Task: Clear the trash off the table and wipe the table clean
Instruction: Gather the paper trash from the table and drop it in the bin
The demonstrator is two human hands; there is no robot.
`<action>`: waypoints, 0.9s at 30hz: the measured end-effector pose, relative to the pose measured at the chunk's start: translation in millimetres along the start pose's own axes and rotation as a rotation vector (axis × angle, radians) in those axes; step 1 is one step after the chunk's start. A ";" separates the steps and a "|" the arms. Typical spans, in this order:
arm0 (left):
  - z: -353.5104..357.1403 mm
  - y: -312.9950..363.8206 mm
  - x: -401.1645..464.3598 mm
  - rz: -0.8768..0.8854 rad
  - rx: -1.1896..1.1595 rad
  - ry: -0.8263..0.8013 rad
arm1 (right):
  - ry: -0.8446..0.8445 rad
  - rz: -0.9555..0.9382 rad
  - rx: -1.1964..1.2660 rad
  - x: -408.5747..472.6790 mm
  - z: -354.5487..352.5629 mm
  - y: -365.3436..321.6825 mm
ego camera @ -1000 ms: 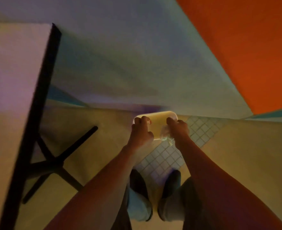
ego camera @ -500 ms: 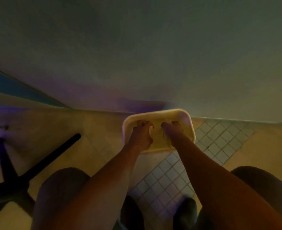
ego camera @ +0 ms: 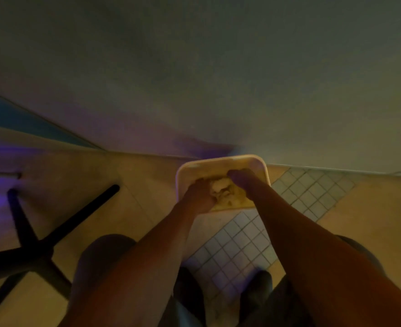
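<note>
A: Where are your hands?

B: Both are down inside the bin [ego camera: 220,161], which stands on the floor [ego camera: 128,185] against the wall [ego camera: 218,79]. Your left hand [ego camera: 198,197] curls around the crumpled trash [ego camera: 220,186] in the bin.

A: And the right?

B: Your right hand [ego camera: 240,179] touches the trash from the far side; the blur hides whether it grips. Dark legs of a bench [ego camera: 41,234] spread over the floor to your left.
</note>
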State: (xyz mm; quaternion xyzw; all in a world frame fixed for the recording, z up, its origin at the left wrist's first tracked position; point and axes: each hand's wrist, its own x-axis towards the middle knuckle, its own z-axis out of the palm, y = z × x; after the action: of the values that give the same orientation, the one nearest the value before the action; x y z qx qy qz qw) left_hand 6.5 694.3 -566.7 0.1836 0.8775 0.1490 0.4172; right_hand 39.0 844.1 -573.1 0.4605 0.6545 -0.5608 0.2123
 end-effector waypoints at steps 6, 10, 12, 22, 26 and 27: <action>-53.3 37.9 -102.1 -0.013 -0.020 0.068 | 0.011 -0.123 -0.436 -128.9 -33.1 -49.5; -95.7 68.4 -179.3 0.009 -0.069 0.166 | -0.016 -0.146 -0.436 -207.6 -49.4 -75.8; -118.6 83.7 -219.9 0.022 -0.095 0.215 | -0.027 -0.170 -0.459 -253.5 -58.8 -94.1; -239.5 150.9 -420.2 0.035 -0.255 0.430 | -0.043 -0.362 -0.342 -448.0 -95.5 -182.7; -260.9 159.1 -485.8 0.011 -0.293 0.542 | -0.082 -0.440 -0.331 -505.6 -99.1 -210.6; -264.0 158.9 -499.3 -0.001 -0.301 0.572 | -0.093 -0.464 -0.326 -517.4 -97.8 -217.3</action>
State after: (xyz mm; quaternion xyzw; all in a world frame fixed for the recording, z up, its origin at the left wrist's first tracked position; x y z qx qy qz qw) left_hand 122.0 583.8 -2.2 0.0699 0.9274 0.3223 0.1763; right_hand 130.9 757.9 -17.6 0.2320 0.8134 -0.5025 0.1793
